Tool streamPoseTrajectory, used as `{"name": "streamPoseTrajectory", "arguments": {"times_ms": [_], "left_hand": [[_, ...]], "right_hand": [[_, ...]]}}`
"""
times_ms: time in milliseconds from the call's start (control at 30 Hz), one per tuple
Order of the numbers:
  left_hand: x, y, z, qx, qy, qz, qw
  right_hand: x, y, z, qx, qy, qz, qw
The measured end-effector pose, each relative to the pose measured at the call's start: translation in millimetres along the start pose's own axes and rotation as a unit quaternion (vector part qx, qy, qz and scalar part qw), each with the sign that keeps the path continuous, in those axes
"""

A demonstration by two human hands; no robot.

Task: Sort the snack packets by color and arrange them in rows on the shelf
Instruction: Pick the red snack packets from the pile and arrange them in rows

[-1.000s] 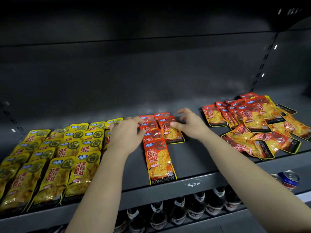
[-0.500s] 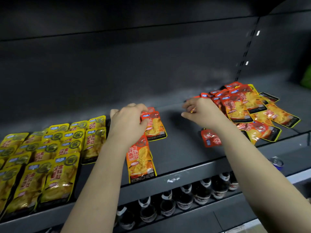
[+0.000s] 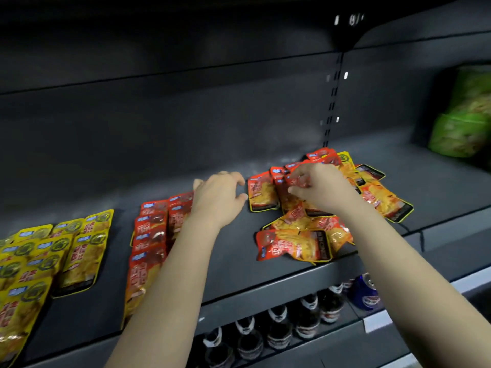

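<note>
Sorting part done: two colours in rows on the left, a heap to go on the right.

Head view: the yellow packets (image 3: 53,251) lie in overlapping rows at the left of the shelf (image 3: 239,274), and a red row (image 3: 151,235) runs near to far just right of them. A mixed pile (image 3: 305,235), mostly red with one yellow-topped packet (image 3: 345,162) at its far side, waits unsorted on the right. The left hand (image 3: 218,200) hovers between red row and pile, loosely curled and holding nothing. The right hand (image 3: 324,189) is over the pile's far part, its fingers (image 3: 297,181) curled onto red packets; I cannot tell whether they grip one.
</note>
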State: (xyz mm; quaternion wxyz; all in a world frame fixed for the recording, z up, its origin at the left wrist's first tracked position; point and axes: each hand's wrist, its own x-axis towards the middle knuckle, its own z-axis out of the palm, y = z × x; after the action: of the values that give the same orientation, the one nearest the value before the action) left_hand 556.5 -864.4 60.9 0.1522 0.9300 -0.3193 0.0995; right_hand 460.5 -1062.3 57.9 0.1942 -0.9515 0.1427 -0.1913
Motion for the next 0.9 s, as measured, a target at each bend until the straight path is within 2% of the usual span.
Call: {"name": "streamPoseTrajectory", "arguments": {"times_ms": [233, 433, 667, 733, 800, 900], "left_hand": [[38.4, 37.3, 28.3, 0.067, -0.062, -0.040, 0.995], [47.0, 56.0, 44.9, 0.043, -0.096, -0.115, 0.988], [47.0, 58.0, 45.3, 0.043, -0.078, -0.188, 0.978], [46.4, 55.3, 42.4, 0.006, -0.041, -0.185, 0.982], [46.2, 50.9, 38.1, -0.080, -0.004, -0.180, 0.980], [41.5, 49.0, 28.9, -0.282, 0.037, -0.155, 0.946]], "right_hand": [[-1.8, 31.7, -9.3, 0.010, -0.013, -0.006, 1.000], [-5.1, 41.9, -16.2, 0.013, -0.020, -0.035, 0.999], [-8.3, 48.0, -20.7, 0.037, -0.016, -0.047, 0.998], [-8.0, 48.5, -20.3, 0.045, -0.017, -0.046, 0.998], [-8.0, 48.2, -20.4, 0.053, -0.022, -0.042, 0.997], [-7.4, 46.0, -20.7, 0.082, -0.027, -0.041, 0.995]]}}
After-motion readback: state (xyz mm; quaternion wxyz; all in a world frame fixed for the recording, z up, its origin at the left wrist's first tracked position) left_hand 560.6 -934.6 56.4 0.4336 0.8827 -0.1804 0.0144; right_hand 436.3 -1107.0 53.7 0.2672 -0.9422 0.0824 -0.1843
